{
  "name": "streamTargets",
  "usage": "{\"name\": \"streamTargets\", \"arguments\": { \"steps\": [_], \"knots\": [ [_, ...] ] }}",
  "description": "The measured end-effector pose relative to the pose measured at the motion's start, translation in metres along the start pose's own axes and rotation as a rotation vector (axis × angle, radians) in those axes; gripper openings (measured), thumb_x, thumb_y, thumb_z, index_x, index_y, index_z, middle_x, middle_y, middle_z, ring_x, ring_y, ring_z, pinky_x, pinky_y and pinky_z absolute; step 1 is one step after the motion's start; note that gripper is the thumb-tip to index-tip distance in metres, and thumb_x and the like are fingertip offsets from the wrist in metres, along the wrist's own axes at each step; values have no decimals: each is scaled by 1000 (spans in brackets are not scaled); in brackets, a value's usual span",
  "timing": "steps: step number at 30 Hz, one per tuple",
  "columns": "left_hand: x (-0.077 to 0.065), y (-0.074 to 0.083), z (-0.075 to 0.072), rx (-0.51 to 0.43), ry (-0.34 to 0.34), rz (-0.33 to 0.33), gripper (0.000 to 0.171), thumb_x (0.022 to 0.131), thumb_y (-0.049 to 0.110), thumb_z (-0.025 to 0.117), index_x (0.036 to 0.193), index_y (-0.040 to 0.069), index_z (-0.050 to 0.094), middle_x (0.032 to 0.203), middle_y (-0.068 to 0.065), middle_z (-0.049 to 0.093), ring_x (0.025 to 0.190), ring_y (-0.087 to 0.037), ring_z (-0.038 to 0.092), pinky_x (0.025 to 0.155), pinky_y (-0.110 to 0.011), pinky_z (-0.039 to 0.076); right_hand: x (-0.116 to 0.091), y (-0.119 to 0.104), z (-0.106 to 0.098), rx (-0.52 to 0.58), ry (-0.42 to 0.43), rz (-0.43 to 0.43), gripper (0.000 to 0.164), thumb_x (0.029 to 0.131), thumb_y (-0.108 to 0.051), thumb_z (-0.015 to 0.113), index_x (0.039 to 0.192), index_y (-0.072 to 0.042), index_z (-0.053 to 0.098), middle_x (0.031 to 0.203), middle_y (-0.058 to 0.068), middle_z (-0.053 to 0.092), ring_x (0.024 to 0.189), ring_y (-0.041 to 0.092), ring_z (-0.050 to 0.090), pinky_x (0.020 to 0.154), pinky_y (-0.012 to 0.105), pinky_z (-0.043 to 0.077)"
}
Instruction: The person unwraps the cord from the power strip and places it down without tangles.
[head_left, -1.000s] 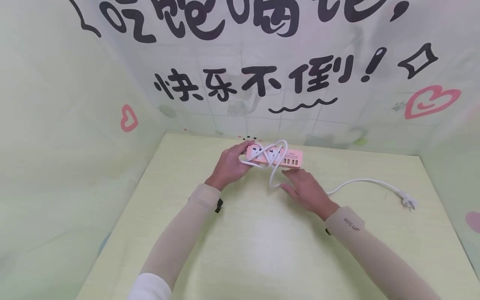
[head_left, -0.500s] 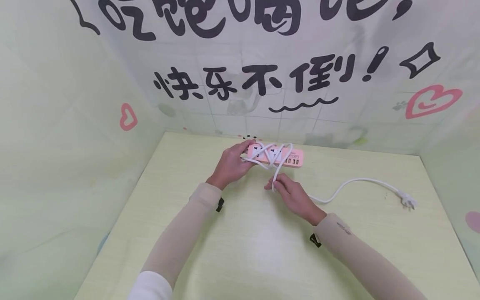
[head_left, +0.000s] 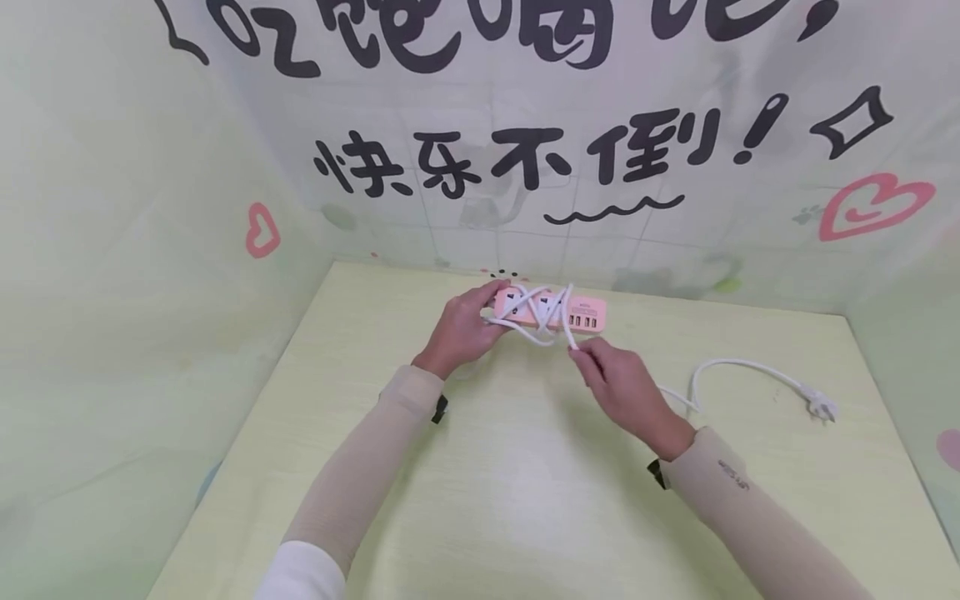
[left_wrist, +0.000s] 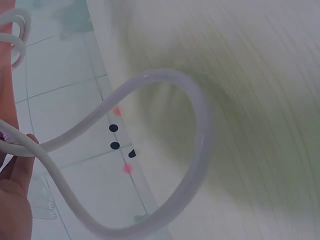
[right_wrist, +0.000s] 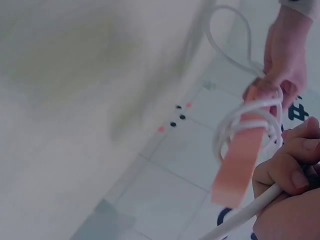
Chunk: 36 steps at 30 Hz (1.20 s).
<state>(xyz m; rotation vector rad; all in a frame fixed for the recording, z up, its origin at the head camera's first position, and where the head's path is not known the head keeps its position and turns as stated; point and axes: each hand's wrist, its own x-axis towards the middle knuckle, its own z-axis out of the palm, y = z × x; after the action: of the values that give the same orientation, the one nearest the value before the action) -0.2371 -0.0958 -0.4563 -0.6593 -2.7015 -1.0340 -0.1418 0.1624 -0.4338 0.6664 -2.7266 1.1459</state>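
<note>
A pink power strip (head_left: 587,312) with white sockets and several USB ports is held up near the back wall. My left hand (head_left: 461,329) grips its left end. White cord (head_left: 534,307) criss-crosses over the sockets and wraps round the strip. In the left wrist view a loop of the cord (left_wrist: 202,135) hangs loose beside that hand. My right hand (head_left: 626,385) pinches the cord just below the strip's right half. Seen from the right wrist, the curled fingers (right_wrist: 290,172) close round the cord (right_wrist: 250,210), with the strip's pink side (right_wrist: 240,165) beyond them.
The cord's tail lies on the pale table (head_left: 487,483) at the right and ends in a white plug (head_left: 821,406). A printed wall sheet (head_left: 480,225) with black lettering stands right behind the strip. Side walls (head_left: 150,333) bound the table at left and right.
My right hand took hold of the cord below the strip, then moved right and slightly up with it. The cord on the table has bent more sharply. My left hand stays on the strip.
</note>
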Motion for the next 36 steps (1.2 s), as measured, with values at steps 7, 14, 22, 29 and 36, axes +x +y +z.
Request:
{"name": "streamTargets", "arguments": {
  "steps": [7,14,22,29,36],
  "knots": [
    [-2,-1,2,-18,-11,5,65,87,24,82,144,9,56,132,-9,70,119,-24,69,103,-39,56,11,-3,-44,-208,150,-111,4,95,-6,68,97,-2,68,63,-1,52,55,5,35,52,21,33],
    [-3,4,4,-47,-54,35,63,88,24,82,144,9,56,133,-7,70,121,-21,68,104,-36,56,29,3,-75,-238,253,-110,9,96,-7,67,98,1,72,71,7,66,55,9,41,53,22,38],
    [-3,5,2,-29,-51,69,61,88,26,82,142,10,58,129,-5,71,116,-20,69,103,-36,56,32,23,-89,-249,225,-3,16,100,-13,65,103,1,71,70,6,60,55,6,39,54,22,35],
    [-1,3,1,-52,-27,60,62,88,27,82,142,10,57,129,-6,72,119,-21,69,103,-39,56,23,42,-84,-264,110,82,21,102,-17,61,105,2,71,73,8,63,59,14,46,61,28,42],
    [4,3,-4,-40,6,12,63,87,26,82,143,10,57,128,-9,72,117,-22,70,103,-39,56,5,53,-70,-292,-88,129,18,102,-14,61,106,1,70,77,7,67,59,13,46,62,29,42]
  ]
}}
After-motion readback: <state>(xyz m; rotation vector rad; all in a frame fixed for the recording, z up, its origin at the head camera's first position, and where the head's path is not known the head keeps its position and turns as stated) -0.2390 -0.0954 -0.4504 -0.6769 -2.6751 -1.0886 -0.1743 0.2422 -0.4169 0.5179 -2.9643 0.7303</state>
